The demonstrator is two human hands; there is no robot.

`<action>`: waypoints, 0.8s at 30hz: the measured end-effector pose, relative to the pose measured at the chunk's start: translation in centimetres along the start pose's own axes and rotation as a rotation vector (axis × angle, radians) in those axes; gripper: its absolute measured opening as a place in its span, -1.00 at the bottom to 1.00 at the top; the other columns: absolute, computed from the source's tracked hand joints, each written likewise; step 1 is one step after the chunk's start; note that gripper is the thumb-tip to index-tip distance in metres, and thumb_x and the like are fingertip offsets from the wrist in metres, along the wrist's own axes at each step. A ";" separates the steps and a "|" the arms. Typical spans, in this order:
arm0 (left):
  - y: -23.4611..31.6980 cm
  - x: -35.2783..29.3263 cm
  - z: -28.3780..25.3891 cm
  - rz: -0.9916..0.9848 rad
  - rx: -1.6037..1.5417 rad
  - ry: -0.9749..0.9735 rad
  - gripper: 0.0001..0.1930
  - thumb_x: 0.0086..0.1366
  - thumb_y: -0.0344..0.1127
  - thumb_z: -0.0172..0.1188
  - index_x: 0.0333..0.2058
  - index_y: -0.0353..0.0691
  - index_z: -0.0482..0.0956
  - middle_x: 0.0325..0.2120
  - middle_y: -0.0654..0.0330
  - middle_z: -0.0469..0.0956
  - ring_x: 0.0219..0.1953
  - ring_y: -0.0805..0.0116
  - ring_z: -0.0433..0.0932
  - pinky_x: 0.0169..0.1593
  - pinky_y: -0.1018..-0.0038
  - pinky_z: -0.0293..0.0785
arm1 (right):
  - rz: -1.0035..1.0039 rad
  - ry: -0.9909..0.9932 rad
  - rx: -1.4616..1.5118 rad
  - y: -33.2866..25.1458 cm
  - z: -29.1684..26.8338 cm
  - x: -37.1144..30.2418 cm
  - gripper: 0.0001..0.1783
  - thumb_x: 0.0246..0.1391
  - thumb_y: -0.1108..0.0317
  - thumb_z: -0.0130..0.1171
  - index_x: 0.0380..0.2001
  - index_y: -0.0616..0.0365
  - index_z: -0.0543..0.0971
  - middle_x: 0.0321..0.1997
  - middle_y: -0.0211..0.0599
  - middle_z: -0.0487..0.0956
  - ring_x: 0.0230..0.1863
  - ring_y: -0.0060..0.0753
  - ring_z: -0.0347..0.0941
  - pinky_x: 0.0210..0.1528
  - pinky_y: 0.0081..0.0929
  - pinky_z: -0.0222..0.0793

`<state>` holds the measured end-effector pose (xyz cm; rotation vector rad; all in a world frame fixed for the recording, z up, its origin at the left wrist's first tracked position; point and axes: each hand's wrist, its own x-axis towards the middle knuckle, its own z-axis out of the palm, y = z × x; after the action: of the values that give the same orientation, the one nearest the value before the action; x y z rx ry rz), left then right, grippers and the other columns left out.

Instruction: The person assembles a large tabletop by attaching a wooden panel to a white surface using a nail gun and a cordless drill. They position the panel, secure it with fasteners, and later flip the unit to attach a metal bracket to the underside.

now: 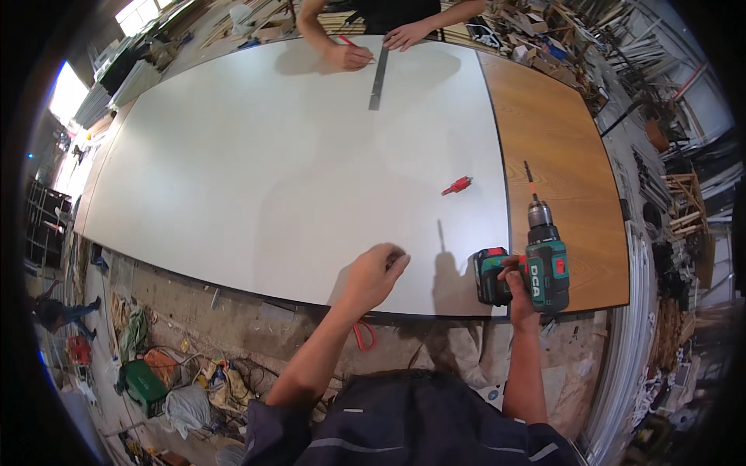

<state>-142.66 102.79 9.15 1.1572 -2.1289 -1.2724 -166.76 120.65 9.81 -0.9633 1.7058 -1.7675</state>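
Note:
My right hand (518,289) is wrapped round the grip of a green and black cordless drill (548,268). The drill's long bit points away from me, over the wood-grain panel, and its battery with a red patch juts out to the left. My left hand (375,273) hovers over the near part of the white board (210,171), fingers curled toward the thumb. Whatever lies inside those fingers is dark and hidden. Ahead and to the right of it, a small red hole saw (459,186) rests on the board.
Across the board, a person's hand (349,57) holds a red pencil (346,40); their other hand (409,35) presses a metal ruler (378,81). A wood-grain panel (552,116) adjoins on the right. Below, the floor holds a green case (145,386), cables and cloths.

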 end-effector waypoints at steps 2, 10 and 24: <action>0.4 2.7 1.9 0.132 -0.006 0.010 -0.69 0.37 -0.20 0.25 -0.07 -0.32 0.60 -0.17 -0.05 0.64 -0.20 0.08 0.67 -0.10 0.29 0.57 | 0.003 0.010 -0.017 0.4 -0.3 0.0 -0.75 0.24 0.47 0.12 -0.01 0.18 0.53 -0.10 -0.30 0.61 -0.23 -0.54 0.50 -0.03 -0.44 0.46; 4.2 12.6 8.2 0.296 0.376 0.115 -0.59 0.32 -0.20 0.26 0.09 -0.22 0.52 0.01 -0.02 0.51 0.09 -0.05 0.48 0.04 0.09 0.55 | 0.002 0.034 -0.114 0.8 -0.1 0.0 -0.81 0.24 0.46 0.15 -0.08 0.19 0.58 -0.11 -0.34 0.62 -0.20 -0.57 0.52 -0.01 -0.46 0.45; 3.1 14.6 9.5 0.245 0.275 0.060 -0.68 0.35 -0.18 0.26 -0.14 -0.37 0.59 -0.19 -0.06 0.61 -0.14 0.00 0.61 -0.08 0.18 0.55 | 0.003 -0.024 -0.055 0.6 0.0 0.3 -0.86 0.24 0.45 0.20 -0.15 0.21 0.57 -0.23 -0.42 0.56 -0.23 -0.61 0.51 -0.08 -0.53 0.46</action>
<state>-159.00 96.66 5.95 0.9826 -2.3674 -0.8478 -167.01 120.39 9.24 -1.0007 1.7485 -1.7085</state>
